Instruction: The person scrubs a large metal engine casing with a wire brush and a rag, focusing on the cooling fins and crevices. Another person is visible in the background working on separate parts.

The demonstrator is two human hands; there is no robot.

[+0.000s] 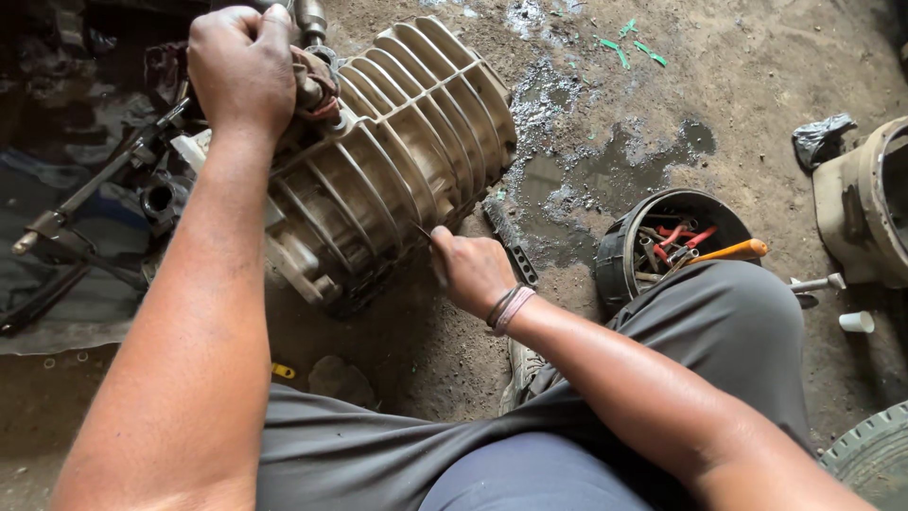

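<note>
Ribbed metal gearbox casing (397,161), beige and grimy, lying tilted on the dirt floor (397,350), fins running lengthwise, wider end toward upper right.

Left hand (241,66) at the casing's upper left end, closed in a fist over a part there; fingers (270,28) curled tight, knuckles up. Exact item under the fist hidden; a reddish-brown strap or rag (322,90) showing just beside it, against the casing. Forearm crossing the lower left of view.

Right hand (470,270) at the casing's lower edge, fingers closed around a thin tool (423,232), only its dark tip visible, touching the casing's underside rim. Kind of tool not discernible. Bands (506,308) on the wrist.

Flat dark metal bar with holes (511,241) on the floor just beyond the right hand, near the casing's lower right corner.

Wet oily patch (605,170) on the floor right of the casing. Round black tub (629,255) near the right knee, holding assorted hand tools: red-handled pliers (681,237), an orange-handled screwdriver (733,251) lying across its rim.

Grey trousers (719,322) filling lower frame; shoe (520,369) partly visible under the right forearm.

Far right: another beige housing (851,208), partly cut off by the frame edge; crumpled dark plastic (821,137) beside it; small white cup (857,322) below. Tyre tread (875,449) at the lower right corner.

Left edge: dark rods and linkage parts (85,203) on a grey sheet (57,312). Green scraps (629,43) on the floor, top centre.
</note>
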